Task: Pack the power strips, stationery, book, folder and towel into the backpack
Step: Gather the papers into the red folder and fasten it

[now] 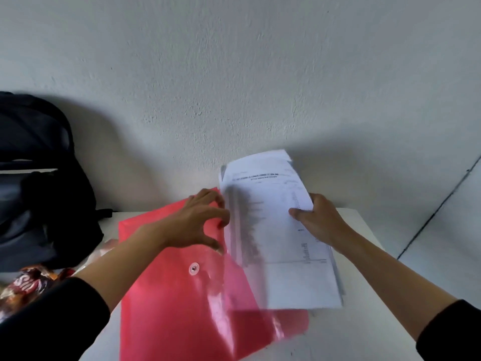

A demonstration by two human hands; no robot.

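A red plastic folder (pixel 166 295) with a snap button lies on the white table (pixel 351 342). My left hand (pixel 200 220) pinches the edge of its translucent flap and holds the folder's mouth apart. My right hand (pixel 316 220) grips a stack of printed white papers (pixel 283 243) by its right edge; the stack's lower left part sits under the flap. The papers are blurred. A black backpack (pixel 39 183) stands at the left against the wall, its top zip parted.
A crinkled snack packet (pixel 28 285) lies at the table's left front, below the backpack, beside a clear plastic bag (pixel 104 250). The white wall (pixel 234 87) rises directly behind the table. To the right, beyond the table's edge, is floor.
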